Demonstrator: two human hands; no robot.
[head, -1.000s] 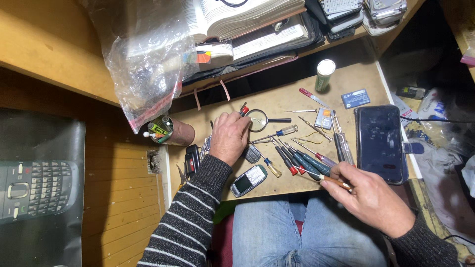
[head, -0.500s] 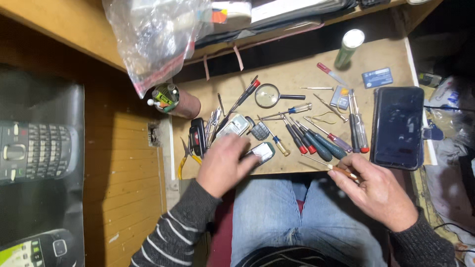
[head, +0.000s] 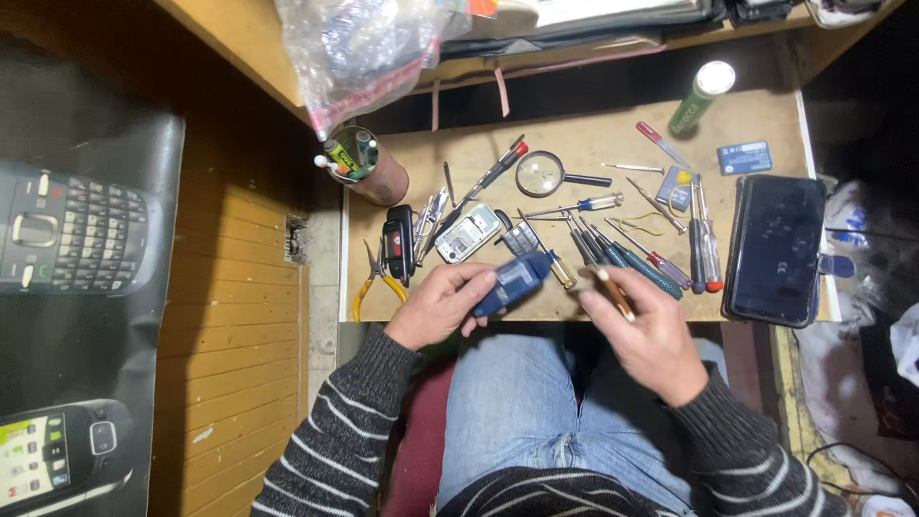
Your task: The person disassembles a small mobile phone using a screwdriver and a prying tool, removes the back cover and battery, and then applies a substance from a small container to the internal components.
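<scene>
Half a second ago the left hand (head: 436,304) lay flat over a small phone on the bench; it has since lifted that blue phone (head: 512,281) clear of the surface and now holds it at lower centre of the frame, fingers curled around its lower end. The right hand (head: 643,330) has moved in from the right, its fingers pinched narrow on a brown-handled screwdriver (head: 613,290) whose tip points toward the phone.

The wooden bench (head: 593,144) fills the upper middle, pale and scuffed, littered with a row of slim screwdrivers (head: 627,257), a round magnifying glass (head: 541,174), a silver phone (head: 467,233), yellow-handled pliers (head: 373,278) and a green cylindrical tube (head: 699,96). A glossy black tablet (head: 775,247) lies at the right edge. A brown cup (head: 369,168) of small tools stands at upper left under a crinkled clear plastic bag (head: 359,48). Ribbed wooden panelling (head: 235,335) runs down the left, beside a poster of keypad phones (head: 77,239).
</scene>
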